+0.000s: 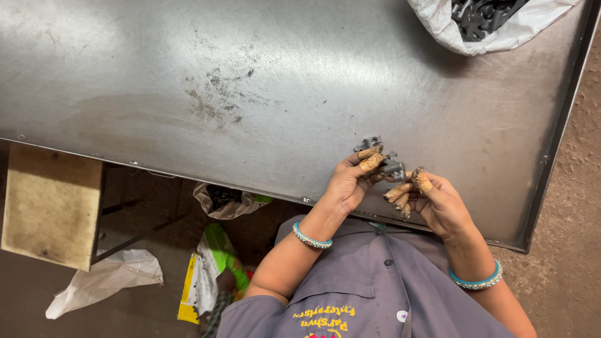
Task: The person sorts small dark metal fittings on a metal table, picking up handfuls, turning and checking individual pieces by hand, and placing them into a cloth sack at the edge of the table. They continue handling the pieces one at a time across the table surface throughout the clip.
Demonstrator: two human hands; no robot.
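Lower centre of the frame: the left hand pinches a small grey metal part in taped fingertips, the right hand closes in beside it, above the steel surface. Upper right, a white sack holds dark parts.

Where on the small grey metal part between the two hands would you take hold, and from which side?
Probably by the blocky end of the metal part that sticks out between the left hand and right hand, coming from the far side. The near side is crowded by taped fingers, while the far edge shows bare over the steel table. Its exact shape is too small to tell.
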